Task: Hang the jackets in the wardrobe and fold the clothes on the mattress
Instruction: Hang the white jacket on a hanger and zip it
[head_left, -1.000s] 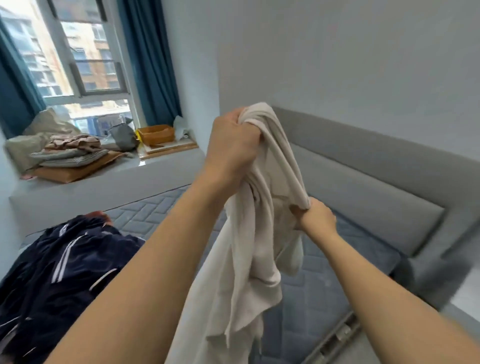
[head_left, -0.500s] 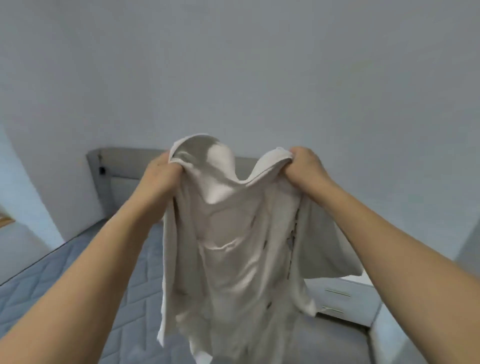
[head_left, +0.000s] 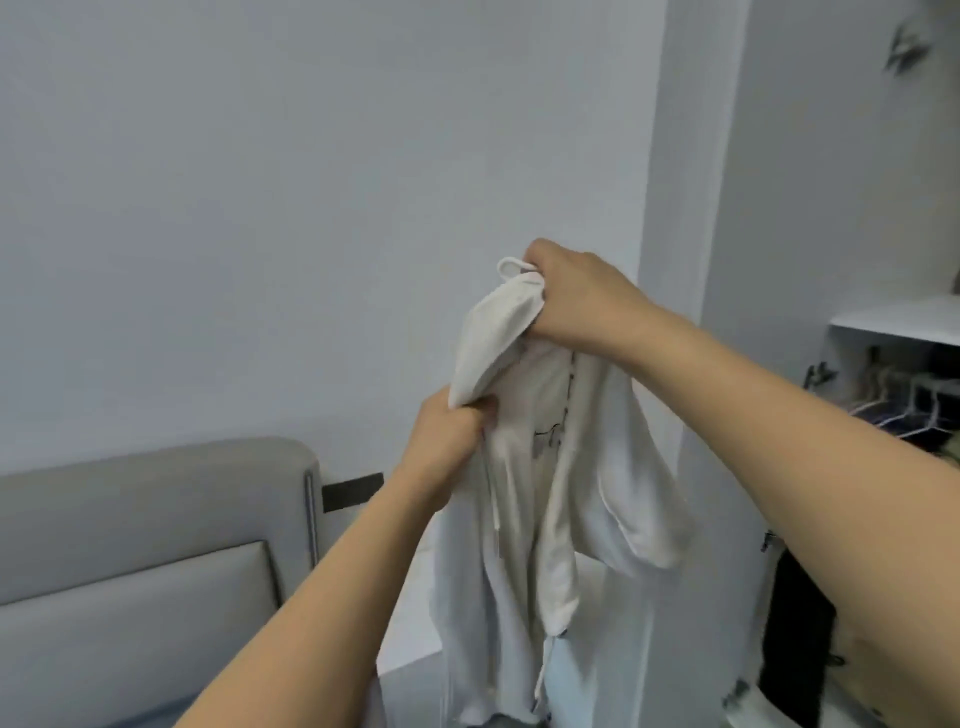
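Observation:
A cream zip-up jacket hangs in the air in front of me, its body drooping below both hands. My right hand grips its top edge near a small loop, higher up. Lower and to the left, my left hand grips a fold of the same jacket. The open wardrobe stands at the right, with a white shelf and several hangers and dark clothes on a rail inside.
A grey padded headboard fills the lower left against the pale wall. A white wardrobe side panel rises just behind the jacket. Dark garments hang low in the wardrobe at right.
The view has swung right from the mattress to the wardrobe. My hands, spread wide on the jacket half a second ago, have come closer, the right one now above the left.

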